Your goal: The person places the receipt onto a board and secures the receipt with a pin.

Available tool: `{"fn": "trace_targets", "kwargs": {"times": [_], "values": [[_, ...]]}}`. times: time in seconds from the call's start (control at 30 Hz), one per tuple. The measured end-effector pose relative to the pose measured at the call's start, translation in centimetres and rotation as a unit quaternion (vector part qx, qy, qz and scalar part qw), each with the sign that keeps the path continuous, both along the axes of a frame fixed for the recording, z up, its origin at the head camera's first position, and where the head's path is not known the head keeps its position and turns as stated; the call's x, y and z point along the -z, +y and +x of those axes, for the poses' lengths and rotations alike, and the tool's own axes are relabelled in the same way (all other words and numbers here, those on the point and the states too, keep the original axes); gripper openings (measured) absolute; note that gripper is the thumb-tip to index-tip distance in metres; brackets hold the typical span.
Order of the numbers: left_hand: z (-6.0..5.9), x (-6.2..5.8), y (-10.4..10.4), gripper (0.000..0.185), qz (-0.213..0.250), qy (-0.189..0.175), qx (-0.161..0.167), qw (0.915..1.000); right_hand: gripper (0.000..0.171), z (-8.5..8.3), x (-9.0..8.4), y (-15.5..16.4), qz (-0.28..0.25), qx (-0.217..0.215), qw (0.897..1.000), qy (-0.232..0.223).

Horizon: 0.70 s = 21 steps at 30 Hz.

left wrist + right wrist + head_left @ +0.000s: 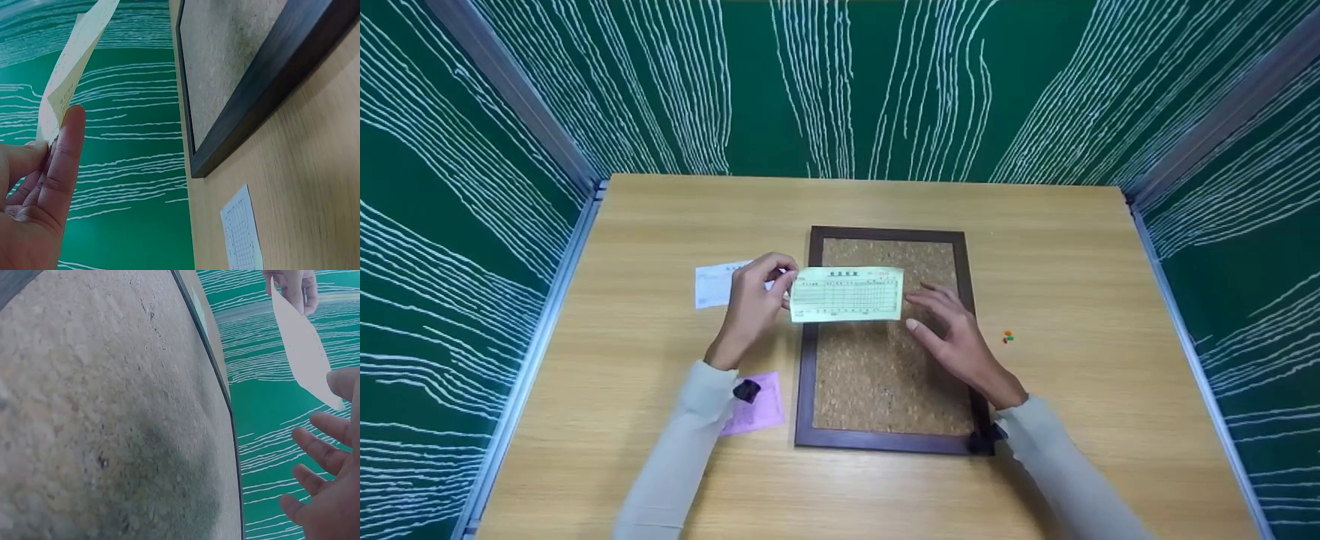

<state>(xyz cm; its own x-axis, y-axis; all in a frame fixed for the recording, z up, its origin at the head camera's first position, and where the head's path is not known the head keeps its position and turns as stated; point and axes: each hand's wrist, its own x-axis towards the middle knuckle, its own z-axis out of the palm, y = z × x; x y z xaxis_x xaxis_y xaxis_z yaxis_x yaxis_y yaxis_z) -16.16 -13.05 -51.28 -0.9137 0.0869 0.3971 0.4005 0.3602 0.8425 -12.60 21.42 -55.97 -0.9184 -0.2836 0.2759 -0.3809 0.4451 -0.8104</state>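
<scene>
Green slip (847,295) held above corkboard (877,390), long axis left-to-right, printed side toward head camera; fine lettering unreadable. Left hand (756,296) pinches left end. Right hand (958,343) apart from left, fingers spread, near right end; contact unclear. White slip (712,286) partly hidden behind left hand; pink slip (765,406) partly hidden by left sleeve (669,450).

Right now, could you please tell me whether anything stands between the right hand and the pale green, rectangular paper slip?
Nothing visible does. The right hand is at the right edge of the paper slip, though contact is unclear; the left hand pinches the opposite end.
</scene>
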Motion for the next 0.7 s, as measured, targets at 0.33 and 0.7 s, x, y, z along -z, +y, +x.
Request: {"fn": "trace_targets", "kwargs": {"times": [0.33, 0.7], "values": [[-0.2, 0.5, 0.5, 0.008, 0.017, -0.008, 0.014, 0.9997, 0.023, -0.3, 0.0, -1.4, -0.023, 0.022, 0.999, 0.015], [-0.5, 0.1, 1.7, 0.008, 0.027, -0.015, 0.025, 0.9992, 0.006, 0.0, -0.2, -1.0, -0.069, 0.06, 0.996, -0.001]]}}
